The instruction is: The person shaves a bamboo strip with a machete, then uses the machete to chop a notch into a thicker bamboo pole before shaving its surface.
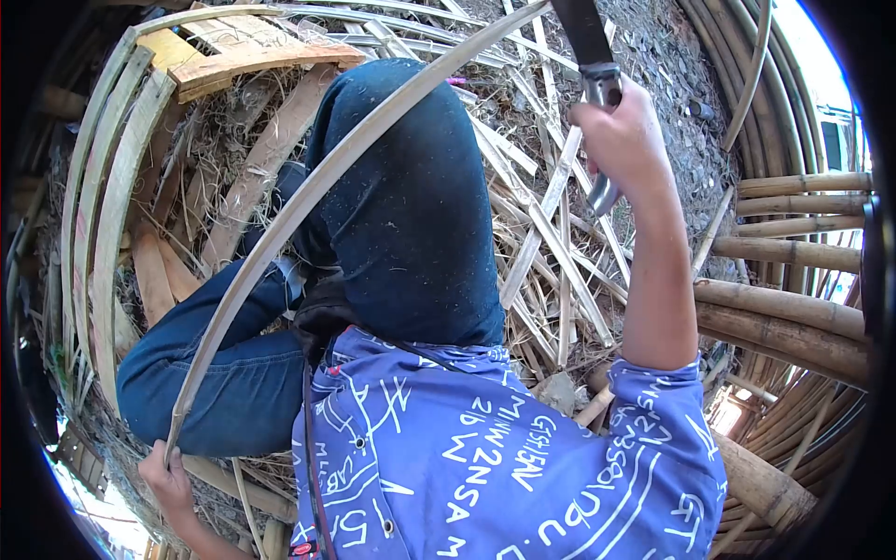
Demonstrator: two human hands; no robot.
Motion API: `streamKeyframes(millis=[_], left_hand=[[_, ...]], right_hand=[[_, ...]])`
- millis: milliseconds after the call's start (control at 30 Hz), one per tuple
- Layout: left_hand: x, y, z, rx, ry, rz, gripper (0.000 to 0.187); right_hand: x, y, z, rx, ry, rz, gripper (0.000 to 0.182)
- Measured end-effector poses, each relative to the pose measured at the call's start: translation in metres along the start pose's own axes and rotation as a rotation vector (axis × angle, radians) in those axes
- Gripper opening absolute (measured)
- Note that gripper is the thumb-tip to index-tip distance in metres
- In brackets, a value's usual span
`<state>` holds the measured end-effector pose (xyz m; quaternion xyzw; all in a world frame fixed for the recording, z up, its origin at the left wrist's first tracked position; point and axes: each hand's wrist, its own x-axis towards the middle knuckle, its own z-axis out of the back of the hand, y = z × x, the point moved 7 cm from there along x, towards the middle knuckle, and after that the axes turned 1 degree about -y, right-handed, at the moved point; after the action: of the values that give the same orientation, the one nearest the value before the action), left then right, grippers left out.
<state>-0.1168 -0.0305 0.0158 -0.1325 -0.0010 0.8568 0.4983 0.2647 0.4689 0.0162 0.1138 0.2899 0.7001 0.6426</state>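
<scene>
A long, pale bamboo strip (280,224) curves from the lower left, across my jeans, up to the top beside the blade. My left hand (169,482) is closed round its lower end, by my bent knee. At the upper right, my right hand (623,131) grips the metal handle of a large knife (584,35). The dark blade points up and away and runs out of the top of the view. Its base is near the strip's far end. The handle's curved butt sticks out below my fist.
Split bamboo strips (560,243) and shavings litter the ground beside my raised knee. At the upper left are curved wooden slats (121,196) and a plank (266,70). Thick bamboo poles (793,247) lie along the right side.
</scene>
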Motion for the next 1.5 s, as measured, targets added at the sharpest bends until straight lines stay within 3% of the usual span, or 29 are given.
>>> streamKeyframes(millis=[67, 133, 233, 333, 400, 433, 533, 567, 600, 667, 767, 900, 967, 1100, 1333, 1500], left_hand=[[0.002, 0.0, 0.0, -0.013, -0.005, -0.01, 0.031], [0.001, -0.001, 0.003, -0.014, -0.017, -0.015, 0.031], [0.003, 0.0, 0.009, 0.001, -0.055, 0.016, 0.037], [0.014, -0.012, 0.015, -0.096, 0.08, 0.115, 0.039], [0.018, -0.025, 0.017, -0.182, 0.214, 0.409, 0.036], [0.012, -0.027, 0.02, -0.043, 0.031, 0.34, 0.034], [0.004, -0.029, 0.022, -0.012, -0.133, 0.248, 0.034], [-0.006, -0.021, 0.02, 0.02, -0.352, 0.108, 0.042], [-0.005, -0.021, 0.025, 0.027, -0.355, 0.112, 0.042], [0.006, -0.017, 0.014, -0.005, -0.047, 0.165, 0.054], [0.011, -0.02, 0.019, -0.02, -0.161, 0.091, 0.065], [0.014, -0.022, 0.03, -0.013, -0.249, 0.022, 0.066], [0.028, -0.03, 0.026, -0.069, 0.087, 0.111, 0.065], [0.035, -0.039, 0.024, -0.083, 0.176, 0.147, 0.056], [0.035, -0.037, 0.022, -0.021, 0.122, 0.137, 0.049], [0.029, -0.037, 0.022, 0.088, 0.096, 0.207, 0.044]], right_hand=[[0.004, 0.001, -0.004, -0.045, -0.001, 0.005, 0.005], [-0.011, 0.008, -0.02, 0.105, 0.104, -0.072, 0.005], [-0.038, 0.032, -0.048, 0.084, 0.158, 0.153, 0.016], [-0.059, 0.046, -0.063, 0.145, 0.208, 0.319, 0.023], [-0.064, 0.041, -0.065, 0.158, 0.26, 0.256, 0.026], [-0.066, 0.036, -0.064, 0.246, 0.252, 0.206, 0.027], [-0.067, 0.014, -0.062, 0.35, 0.132, 0.192, 0.021], [-0.065, 0.009, -0.061, 0.379, 0.119, 0.189, 0.019], [-0.063, 0.002, -0.061, 0.407, 0.107, 0.185, 0.016], [-0.06, -0.015, -0.06, 0.403, 0.106, 0.08, 0.015], [-0.061, -0.018, -0.048, 0.452, 0.059, 0.009, 0.018], [-0.05, -0.018, -0.029, 0.315, -0.038, 0.037, 0.02], [-0.043, -0.012, -0.024, 0.235, -0.06, 0.022, 0.024], [-0.039, -0.002, -0.028, 0.124, -0.153, 0.084, 0.031], [-0.058, 0.004, -0.034, 0.059, 0.016, 0.05, 0.033], [-0.07, 0.008, -0.034, -0.002, -0.067, 0.118, 0.034]])
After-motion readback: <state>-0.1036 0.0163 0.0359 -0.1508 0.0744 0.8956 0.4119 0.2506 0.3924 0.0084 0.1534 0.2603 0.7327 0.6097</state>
